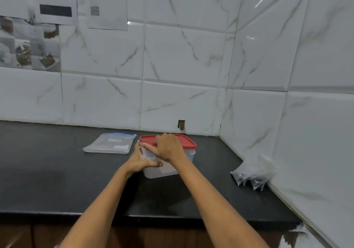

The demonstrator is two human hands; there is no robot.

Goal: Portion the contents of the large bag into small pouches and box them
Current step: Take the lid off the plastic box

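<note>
A clear plastic box with a red lid stands on the black counter near the back wall. My left hand grips the box's left side, thumb along its front. My right hand lies over the lid's near left part, fingers curled down over the edge. A flat zip bag with a blue seal lies left of the box. Several small filled pouches lean against the right wall.
Tiled walls close the counter at the back and on the right. Printed sheets hang on the wall at upper left. The counter's front edge runs below my forearms, with wooden cabinet fronts under it.
</note>
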